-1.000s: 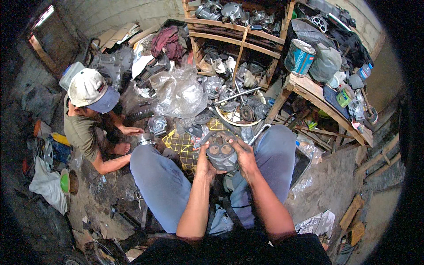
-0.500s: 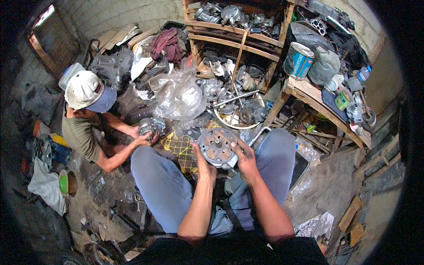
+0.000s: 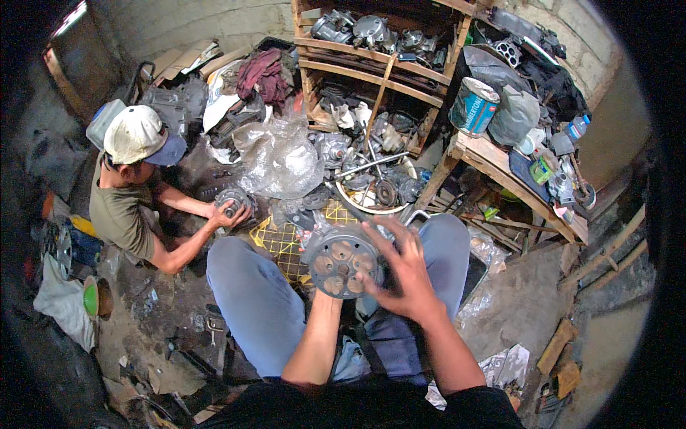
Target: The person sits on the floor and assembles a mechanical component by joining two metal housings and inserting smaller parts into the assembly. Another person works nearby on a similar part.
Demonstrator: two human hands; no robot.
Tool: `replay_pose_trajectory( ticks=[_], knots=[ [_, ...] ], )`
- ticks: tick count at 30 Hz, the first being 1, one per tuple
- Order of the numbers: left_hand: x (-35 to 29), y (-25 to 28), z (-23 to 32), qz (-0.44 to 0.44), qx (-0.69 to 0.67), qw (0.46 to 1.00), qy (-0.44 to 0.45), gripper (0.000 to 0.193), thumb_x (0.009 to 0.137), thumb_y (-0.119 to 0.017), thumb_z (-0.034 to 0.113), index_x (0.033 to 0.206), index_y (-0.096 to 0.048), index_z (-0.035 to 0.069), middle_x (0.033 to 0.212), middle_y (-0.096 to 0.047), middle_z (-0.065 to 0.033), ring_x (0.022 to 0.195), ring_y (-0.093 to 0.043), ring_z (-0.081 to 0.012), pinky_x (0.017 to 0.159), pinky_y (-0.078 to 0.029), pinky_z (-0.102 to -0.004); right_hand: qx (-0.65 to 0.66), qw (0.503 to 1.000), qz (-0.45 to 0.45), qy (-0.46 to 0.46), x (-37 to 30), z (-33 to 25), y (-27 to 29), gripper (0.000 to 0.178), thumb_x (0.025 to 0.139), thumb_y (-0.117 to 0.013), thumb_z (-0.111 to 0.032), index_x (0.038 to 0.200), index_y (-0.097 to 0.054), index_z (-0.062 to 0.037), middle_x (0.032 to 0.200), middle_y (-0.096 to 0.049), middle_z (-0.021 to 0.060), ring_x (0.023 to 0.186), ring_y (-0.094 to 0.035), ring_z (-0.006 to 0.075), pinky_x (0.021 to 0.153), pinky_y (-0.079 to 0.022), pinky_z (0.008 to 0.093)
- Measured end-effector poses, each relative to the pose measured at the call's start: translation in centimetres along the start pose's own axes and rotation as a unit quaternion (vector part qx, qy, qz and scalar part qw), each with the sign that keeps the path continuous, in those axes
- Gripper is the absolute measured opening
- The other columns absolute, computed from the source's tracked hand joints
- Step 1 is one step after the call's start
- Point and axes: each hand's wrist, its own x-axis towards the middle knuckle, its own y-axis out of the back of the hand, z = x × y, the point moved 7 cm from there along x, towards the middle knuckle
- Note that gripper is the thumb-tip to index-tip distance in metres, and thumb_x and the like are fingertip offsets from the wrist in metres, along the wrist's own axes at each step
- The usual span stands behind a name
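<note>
Between my knees is a round metal machine part (image 3: 344,266), greasy, with a drilled face plate and a ring of brownish recesses, its face tilted up toward me. My left hand (image 3: 326,303) supports it from underneath; its fingers are hidden behind the part. My right hand (image 3: 401,268) is at the part's right edge with fingers spread and slightly blurred. The thumb lies close to the face plate; whether it touches, I cannot tell. To the left, a person in a cap (image 3: 136,186) holds another round metal part (image 3: 234,206) in both hands.
A yellow wire crate (image 3: 282,247) sits past my left knee. Beyond it lie clear plastic sheeting (image 3: 279,161) and a pale round basin (image 3: 371,207) with metal parts. Wooden shelves (image 3: 371,53) stand behind. On the right, a wooden bench (image 3: 511,179) bears a blue can (image 3: 473,107).
My right hand has let go of the part's right side and spread its fingers. The part has come slightly lower and tipped toward me, with my left hand now beneath it. The view has shifted slightly.
</note>
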Motion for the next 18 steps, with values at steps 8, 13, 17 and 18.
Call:
replay_pose_trajectory(
  ticks=[8, 13, 17, 18],
  knots=[
    [-0.8, -4.7, -2.2, 0.035, -0.042, 0.995, 0.078, 0.042, 0.099, -0.044, 0.044, 0.118, -0.059, 0.01, 0.113, -0.064, -0.0121, 0.104, -0.061, -0.0265, 0.091, -0.052, -0.0422, -0.007, 0.997, -0.038, -0.067, -2.3, 0.5, -0.6, 0.114, 0.059, -0.089, -0.034, 0.15, -0.026, -0.0056, 0.138, -0.036, 0.0235, 0.127, -0.038, 0.0438, 0.108, -0.035, 0.05],
    [-0.1, -1.3, -3.9, 0.138, 0.035, 0.987, 0.074, 0.049, 0.096, -0.047, 0.044, 0.121, -0.06, 0.003, 0.114, -0.066, -0.0129, 0.103, -0.064, -0.0269, 0.092, -0.052, -0.0403, -0.008, 0.996, -0.006, -0.084, -3.0, 2.1, 0.2, 0.112, 0.056, -0.091, -0.031, 0.148, -0.03, -0.0088, 0.137, -0.038, 0.0201, 0.127, -0.039, 0.0416, 0.108, -0.038, 0.0472],
    [0.6, -1.1, -5.5, 0.149, 0.072, 0.983, 0.085, 0.05, 0.097, -0.048, 0.042, 0.124, -0.058, 0.001, 0.117, -0.066, -0.0126, 0.105, -0.064, -0.0266, 0.094, -0.051, -0.0398, 0.007, 0.995, 0.004, -0.1, -3.8, 3.5, 1.7, 0.11, 0.054, -0.091, -0.023, 0.147, -0.033, -0.0083, 0.138, -0.038, 0.0195, 0.128, -0.039, 0.0401, 0.109, -0.038, 0.045],
    [0.6, -1.1, -5.7, 0.157, 0.083, 0.981, 0.081, 0.051, 0.097, -0.048, 0.042, 0.125, -0.057, 0.001, 0.117, -0.065, -0.0125, 0.105, -0.064, -0.0263, 0.094, -0.051, -0.0398, 0.013, 0.995, 0.002, -0.096, -3.8, 3.7, 2.0, 0.11, 0.054, -0.091, -0.022, 0.147, -0.034, -0.0081, 0.138, -0.038, 0.0193, 0.129, -0.039, 0.0397, 0.109, -0.037, 0.0444]
  ],
)
